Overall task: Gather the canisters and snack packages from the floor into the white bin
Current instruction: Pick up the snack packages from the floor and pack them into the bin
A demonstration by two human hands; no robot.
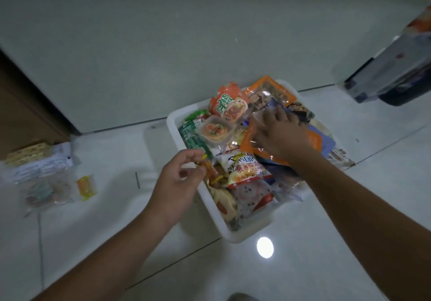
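Glossy white tile floor, dim room, a lamp reflection on the tile near the bin; pale wall ahead, brown cabinet edge far left. Leftover stuff on the floor at left: a flat cracker pack, a clear bag below it, a small yellow packet just beside that, all well apart from the bin. Left hand is over the bin's near-left rim, fingertips pinched on a small orange-yellow packet. White bin sits mid-frame on the floor, heaped over the rim; long axis runs from near-right to far-left, angled to the tile seams. Right hand lies palm-down, fingers spread, pressing a clear-fronted orange pouch on top of the pile; not clenched. Blurred dark object far right.
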